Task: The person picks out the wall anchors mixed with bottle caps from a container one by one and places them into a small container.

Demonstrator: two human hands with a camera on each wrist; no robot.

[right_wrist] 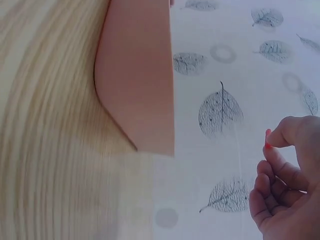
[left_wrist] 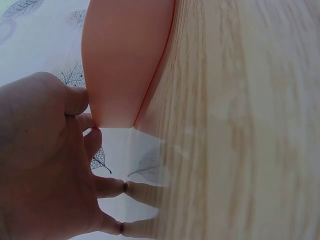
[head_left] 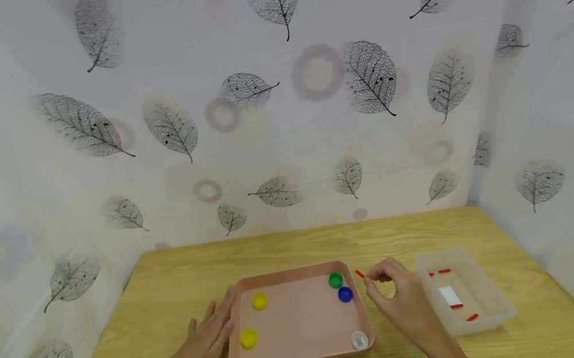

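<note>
My right hand point(head_left: 402, 294) pinches a small red stick point(head_left: 360, 274) between thumb and index finger, just outside the right rim of a pink tray point(head_left: 300, 316). In the right wrist view, the stick's red end point(right_wrist: 268, 136) shows at the fingertips and the other fingers are curled. At the tray's left rim, my left hand point(head_left: 201, 343) rests with its fingers extended and spread, the thumb touching the edge. Inside the tray lie two yellow bottle caps point(head_left: 259, 301) on the left, a green cap point(head_left: 335, 280) and a blue cap point(head_left: 345, 294) upper right, and a white round piece point(head_left: 359, 341) lower right.
Right of my right hand stands a translucent plastic box point(head_left: 487, 321) holding several red sticks point(head_left: 472, 317) and a white rectangular piece point(head_left: 448, 295). The wooden table point(head_left: 293, 247) meets a leaf-patterned curtain point(head_left: 284, 144) at the back and sides.
</note>
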